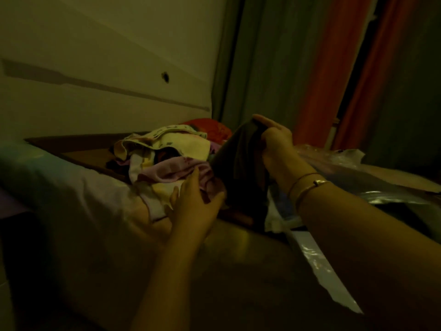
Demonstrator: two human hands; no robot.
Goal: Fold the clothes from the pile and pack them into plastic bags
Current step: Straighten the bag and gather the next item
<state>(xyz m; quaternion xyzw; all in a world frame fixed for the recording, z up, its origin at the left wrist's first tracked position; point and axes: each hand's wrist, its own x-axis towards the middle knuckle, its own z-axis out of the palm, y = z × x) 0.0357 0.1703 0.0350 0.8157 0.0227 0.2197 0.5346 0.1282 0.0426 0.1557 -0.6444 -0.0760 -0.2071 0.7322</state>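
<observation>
A dark folded garment point(238, 161) stands on edge at the centre of the dim view. My right hand point(274, 144) grips its upper right edge, fingers curled over the top. My left hand point(195, 201) is beside its lower left, fingers relaxed and spread, the fingertips near the cloth. Behind and left lies the pile of clothes point(162, 154), pale yellow, lilac and white pieces heaped together, with a red piece point(210, 130) at the back. A clear plastic bag point(334, 158) lies crumpled at the right behind my right wrist.
A pale pillow or bedding point(59, 177) fills the left foreground. The wall point(107, 68) rises behind the pile. Grey and orange curtains point(310, 80) hang at the right. A shiny plastic strip point(317, 261) runs along the lower right.
</observation>
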